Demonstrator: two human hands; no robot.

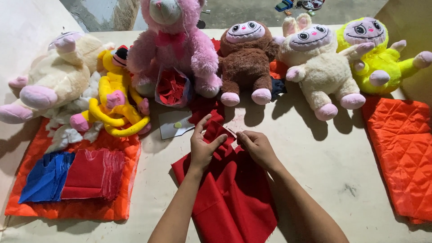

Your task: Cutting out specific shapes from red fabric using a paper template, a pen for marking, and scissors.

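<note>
Red cloth (pixel 234 193) lies mid-table near the front edge; left hand (pixel 203 146) pinches its top fold, right hand (pixel 257 146) pinches the edge beside it. Risk: loose fabric slipping from the pinch, fold going crooked. Pale table (pixel 333 157), scuffed; plush toys (pixel 245 58) behind, orange quilted pads (pixel 400 153) at both sides, concrete floor (pixel 243 11) beyond.

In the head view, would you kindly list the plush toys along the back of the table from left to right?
Cream toy → yellow toy → pink bear → brown toy → beige toy → lime toy.
</note>
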